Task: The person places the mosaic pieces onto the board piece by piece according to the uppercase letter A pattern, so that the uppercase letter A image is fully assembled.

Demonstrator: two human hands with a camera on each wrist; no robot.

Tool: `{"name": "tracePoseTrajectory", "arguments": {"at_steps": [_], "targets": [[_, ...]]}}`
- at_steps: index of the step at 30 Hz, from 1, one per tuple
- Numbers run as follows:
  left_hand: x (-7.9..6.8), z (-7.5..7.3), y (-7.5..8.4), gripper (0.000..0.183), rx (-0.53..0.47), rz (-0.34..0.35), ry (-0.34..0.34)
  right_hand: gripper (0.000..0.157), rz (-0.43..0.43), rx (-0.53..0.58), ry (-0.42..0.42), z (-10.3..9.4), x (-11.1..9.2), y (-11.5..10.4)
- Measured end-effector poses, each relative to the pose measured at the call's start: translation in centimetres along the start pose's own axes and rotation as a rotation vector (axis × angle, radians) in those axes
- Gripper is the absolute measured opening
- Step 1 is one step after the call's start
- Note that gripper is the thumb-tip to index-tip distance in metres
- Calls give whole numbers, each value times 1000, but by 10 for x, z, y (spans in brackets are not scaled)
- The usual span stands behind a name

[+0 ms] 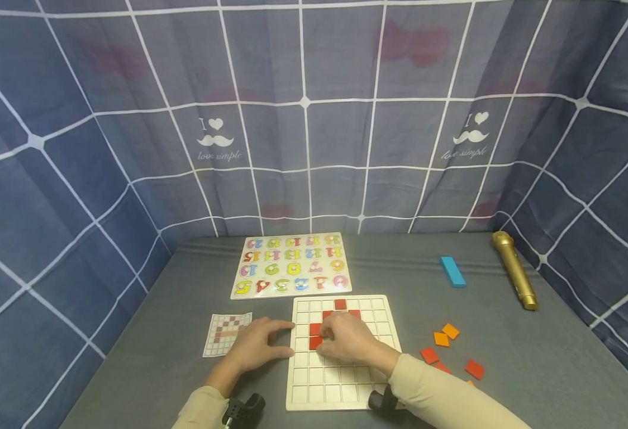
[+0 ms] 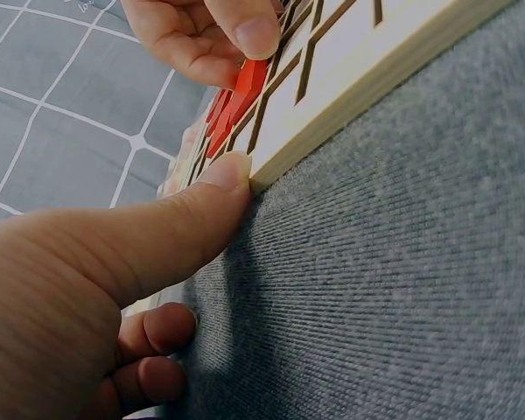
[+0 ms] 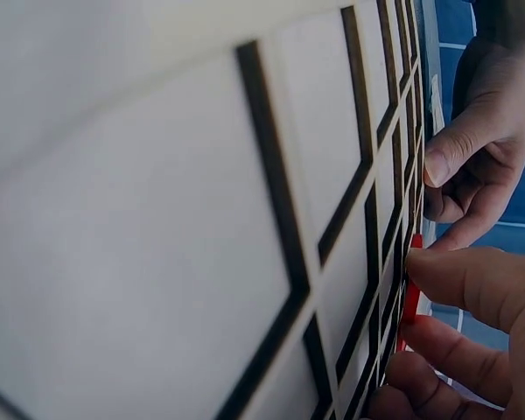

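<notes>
A pale wooden grid board [image 1: 331,392] lies on the table with several red square tiles [image 1: 340,304] set in its upper cells. My right hand [image 1: 348,338] is over the board's middle. Its thumb and a finger pinch a red tile [image 3: 412,293] at the grid surface, seen edge-on in the right wrist view. My left hand [image 1: 257,344] is at the board's left edge, and in the left wrist view its thumb tip [image 2: 226,171] presses the edge. A small pattern card [image 1: 218,335] with a coloured grid lies beside the left hand, partly covered by it.
Behind the board lies a number puzzle [image 1: 291,266]. Loose orange tiles [image 1: 441,339] and red tiles [image 1: 475,369] are scattered right of the board. Farther back are a blue block [image 1: 453,272] and a gold microphone-like cylinder [image 1: 515,271]. Checked curtains [image 1: 341,137] enclose the table.
</notes>
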State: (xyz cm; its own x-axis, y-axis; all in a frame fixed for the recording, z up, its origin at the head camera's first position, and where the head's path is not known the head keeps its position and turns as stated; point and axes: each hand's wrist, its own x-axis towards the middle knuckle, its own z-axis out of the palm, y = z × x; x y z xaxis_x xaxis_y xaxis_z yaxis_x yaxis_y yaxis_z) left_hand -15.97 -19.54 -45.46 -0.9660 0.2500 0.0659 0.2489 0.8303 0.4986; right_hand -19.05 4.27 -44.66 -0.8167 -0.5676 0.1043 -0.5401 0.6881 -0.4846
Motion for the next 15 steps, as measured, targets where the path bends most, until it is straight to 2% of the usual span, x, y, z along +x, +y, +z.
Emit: {"name": "tracePoseTrajectory", "arguments": {"at_steps": [8, 15], "targets": [[1, 0, 0, 53, -3, -15, -7, 19, -1, 5, -5, -1, 0, -1], [0, -1, -1, 53, 5, 6, -3, 19, 3, 11, -14, -1, -1, -1]]}}
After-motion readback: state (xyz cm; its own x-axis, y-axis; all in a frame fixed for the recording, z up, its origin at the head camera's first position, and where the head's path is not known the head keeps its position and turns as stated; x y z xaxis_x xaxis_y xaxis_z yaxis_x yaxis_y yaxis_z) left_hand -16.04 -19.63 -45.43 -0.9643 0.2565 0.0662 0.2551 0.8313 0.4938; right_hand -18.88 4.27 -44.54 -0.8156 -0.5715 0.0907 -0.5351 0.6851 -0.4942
